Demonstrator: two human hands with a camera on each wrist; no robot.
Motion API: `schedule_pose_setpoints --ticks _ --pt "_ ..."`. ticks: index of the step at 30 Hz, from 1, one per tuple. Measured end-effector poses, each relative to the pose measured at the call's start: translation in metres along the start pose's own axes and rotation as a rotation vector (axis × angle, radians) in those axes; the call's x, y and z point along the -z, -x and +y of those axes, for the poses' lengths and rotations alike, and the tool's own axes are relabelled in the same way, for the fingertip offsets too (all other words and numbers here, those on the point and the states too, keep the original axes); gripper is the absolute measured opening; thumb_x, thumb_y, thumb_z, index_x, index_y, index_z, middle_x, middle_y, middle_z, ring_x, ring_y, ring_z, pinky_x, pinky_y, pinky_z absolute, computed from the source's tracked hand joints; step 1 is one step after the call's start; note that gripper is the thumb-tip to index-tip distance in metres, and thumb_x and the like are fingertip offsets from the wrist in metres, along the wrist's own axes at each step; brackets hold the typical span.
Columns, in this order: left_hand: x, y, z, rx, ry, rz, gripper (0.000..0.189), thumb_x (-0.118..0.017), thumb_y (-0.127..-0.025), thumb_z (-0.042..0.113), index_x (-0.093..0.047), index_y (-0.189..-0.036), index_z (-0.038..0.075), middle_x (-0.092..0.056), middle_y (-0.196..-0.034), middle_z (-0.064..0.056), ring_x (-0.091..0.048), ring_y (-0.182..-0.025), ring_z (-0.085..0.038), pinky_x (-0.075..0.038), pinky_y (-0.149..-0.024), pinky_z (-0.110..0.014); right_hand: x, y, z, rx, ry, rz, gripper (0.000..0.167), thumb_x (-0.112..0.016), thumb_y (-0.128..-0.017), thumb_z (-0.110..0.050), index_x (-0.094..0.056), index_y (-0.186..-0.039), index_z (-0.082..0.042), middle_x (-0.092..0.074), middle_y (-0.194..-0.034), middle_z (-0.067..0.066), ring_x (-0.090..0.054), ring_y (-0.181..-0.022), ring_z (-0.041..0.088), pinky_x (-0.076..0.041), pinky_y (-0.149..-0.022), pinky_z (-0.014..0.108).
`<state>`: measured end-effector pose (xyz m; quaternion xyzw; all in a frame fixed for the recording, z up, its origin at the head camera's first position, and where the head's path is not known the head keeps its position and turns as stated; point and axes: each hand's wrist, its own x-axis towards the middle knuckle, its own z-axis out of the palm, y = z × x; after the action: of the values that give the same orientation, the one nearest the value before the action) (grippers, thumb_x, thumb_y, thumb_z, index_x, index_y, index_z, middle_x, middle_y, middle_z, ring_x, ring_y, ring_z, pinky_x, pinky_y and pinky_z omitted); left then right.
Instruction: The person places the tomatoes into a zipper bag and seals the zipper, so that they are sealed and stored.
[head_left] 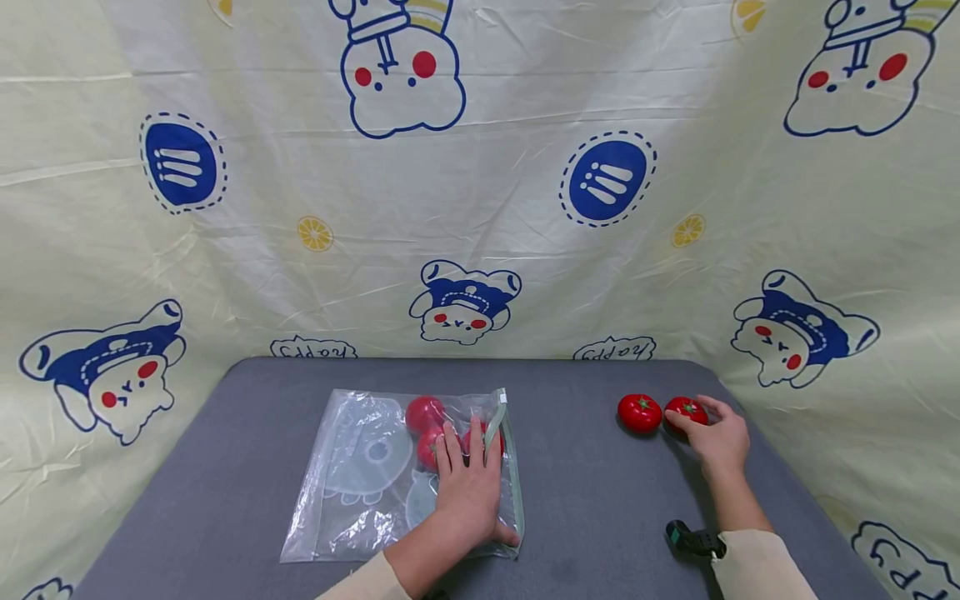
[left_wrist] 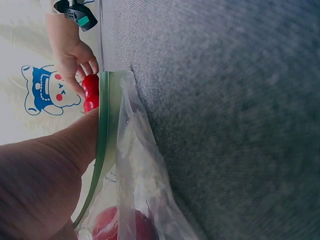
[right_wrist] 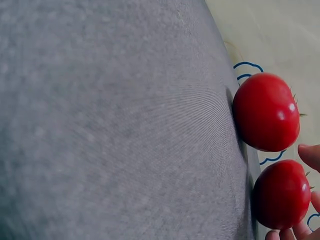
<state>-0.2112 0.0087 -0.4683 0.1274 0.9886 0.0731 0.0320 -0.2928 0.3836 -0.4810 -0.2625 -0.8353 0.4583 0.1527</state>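
A clear plastic zip bag (head_left: 352,500) lies on the table with three red tomatoes (head_left: 425,414) showing inside. Over it my left hand (head_left: 471,492) rests with spread, straight fingers, partly covering the tomatoes. Its thumb reaches the bag's edge by the green zip strip (left_wrist: 103,120), which bows apart from the other side. To the right, two more tomatoes sit side by side. My right hand (head_left: 722,437) has its fingers curled round the right-hand tomato (head_left: 686,410), thumb at the side facing the left-hand tomato (head_left: 639,413). In the right wrist view, the fingers are under the lower tomato (right_wrist: 282,195).
The grey table (head_left: 570,500) runs back to a cream patterned cloth (head_left: 495,183) hanging behind and at the sides. A black device (head_left: 693,540) is at my right wrist. Pale printed shapes (head_left: 375,450) mark the bag.
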Motion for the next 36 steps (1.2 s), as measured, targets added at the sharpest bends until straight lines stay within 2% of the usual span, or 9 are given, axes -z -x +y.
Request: schedule_pose_setpoints --ticks 6,14,36 --pt "0.0011 0.0001 0.0 -0.006 0.009 -0.004 0.135 -0.093 -0.053 0.062 -0.027 -0.162 0.017 -0.011 -0.172 -0.016 -0.004 -0.155 -0.056 -0.011 -0.125 -0.066 -0.0021 -0.0059 0.0056 -0.062 -0.049 -0.028 0.079 -0.076 -0.092 -0.035 -0.039 -0.157 -0.009 -0.039 -0.16 0.023 -0.035 -0.144 0.041 -0.041 -0.114 0.058" --pt "0.0006 0.0002 -0.0003 -0.002 0.014 -0.003 0.136 -0.093 -0.053 0.063 -0.027 -0.162 0.016 -0.011 -0.172 -0.016 -0.003 -0.155 -0.056 -0.01 -0.125 -0.066 -0.0026 -0.0083 0.0077 -0.081 -0.084 -0.026 0.083 -0.078 -0.091 -0.031 -0.035 -0.158 -0.005 -0.036 -0.162 0.025 -0.033 -0.145 0.043 -0.04 -0.116 0.059" --pt "0.0013 0.0005 -0.0007 -0.002 0.006 0.001 0.137 -0.093 -0.052 0.064 -0.027 -0.162 0.017 -0.012 -0.172 -0.016 -0.004 -0.155 -0.056 -0.012 -0.125 -0.066 0.0019 -0.0049 0.0107 -0.14 -0.099 -0.043 0.084 -0.078 -0.091 -0.033 -0.035 -0.159 -0.009 -0.035 -0.164 0.021 -0.034 -0.145 0.04 -0.04 -0.116 0.055"
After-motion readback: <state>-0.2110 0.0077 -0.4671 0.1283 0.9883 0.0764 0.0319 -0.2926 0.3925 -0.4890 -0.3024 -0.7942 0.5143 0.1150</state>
